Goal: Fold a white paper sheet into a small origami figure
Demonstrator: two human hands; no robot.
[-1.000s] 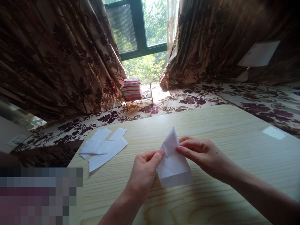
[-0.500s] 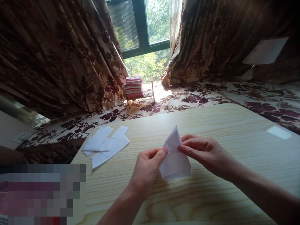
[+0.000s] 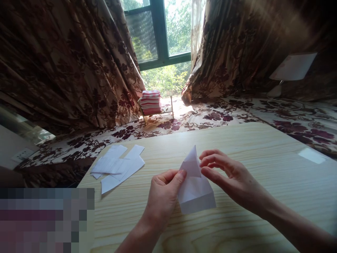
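Right hand (image 3: 229,172) just let go of the folded white paper (image 3: 196,191); now part-open, nothing in it, just beside the right edge. Left hand (image 3: 163,191) still pinches the left edge, thumb on top, so likely the only hold; folding looks paused. Paper over the counter (image 3: 252,228), tip toward window (image 3: 159,33), paper strips (image 3: 110,165) well to its left

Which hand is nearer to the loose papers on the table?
Left. The left hand pinches the folded paper, right of the loose papers; the right hand is farther right.
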